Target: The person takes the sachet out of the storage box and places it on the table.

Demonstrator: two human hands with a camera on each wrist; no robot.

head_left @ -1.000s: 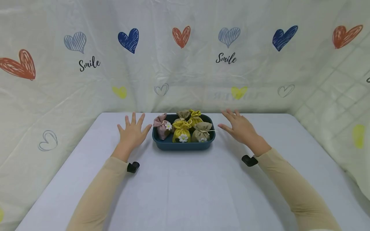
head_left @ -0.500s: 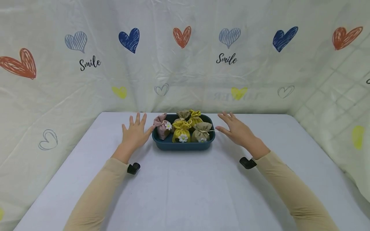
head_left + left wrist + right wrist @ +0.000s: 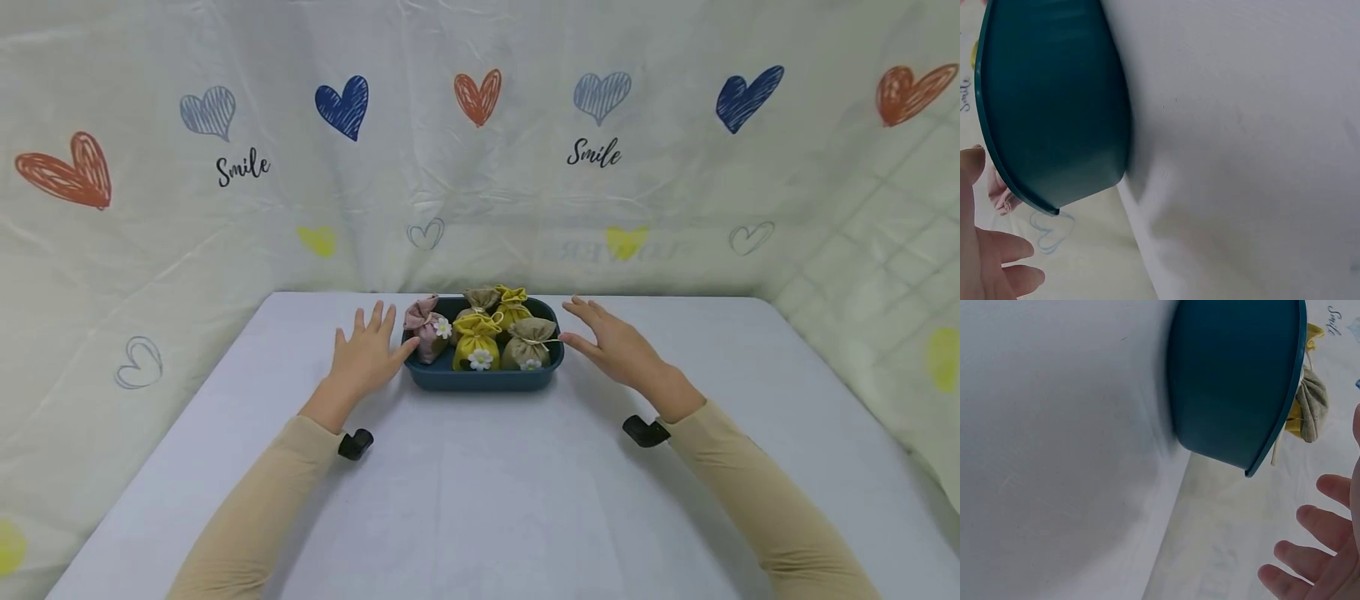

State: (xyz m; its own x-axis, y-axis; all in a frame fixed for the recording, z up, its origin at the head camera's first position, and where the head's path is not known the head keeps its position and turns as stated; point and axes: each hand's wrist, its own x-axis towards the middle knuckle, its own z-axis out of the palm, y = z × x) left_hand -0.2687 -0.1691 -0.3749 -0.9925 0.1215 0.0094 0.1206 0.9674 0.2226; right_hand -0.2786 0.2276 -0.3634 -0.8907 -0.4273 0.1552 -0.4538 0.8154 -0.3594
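A dark teal tub (image 3: 483, 381) stands at the back of the table with several small drawstring pouches in it. A pink pouch (image 3: 424, 329) leans at its left end, a yellow pouch (image 3: 476, 340) with a white flower is at the front, and a beige pouch (image 3: 528, 343) at the right. Another beige pouch (image 3: 480, 300) and a yellow one (image 3: 513, 308) sit behind. My left hand (image 3: 365, 358), fingers spread, is by the tub's left end, thumb at the rim. At the right end my right hand (image 3: 621, 350) has its fingers extended, thumb tip close to the rim. Neither hand holds anything.
The white table (image 3: 480, 500) stretches in front of the tub. Behind it hangs a pale curtain (image 3: 517, 192) printed with hearts and the word Smile. A black wrist camera (image 3: 356, 444) is on the left wrist and another black camera (image 3: 646, 431) on the right.
Both hands have moved inward toward the tub's ends, the left one rightward until its thumb overlaps the rim. The pouches stay as they were; the head view has shifted slightly.
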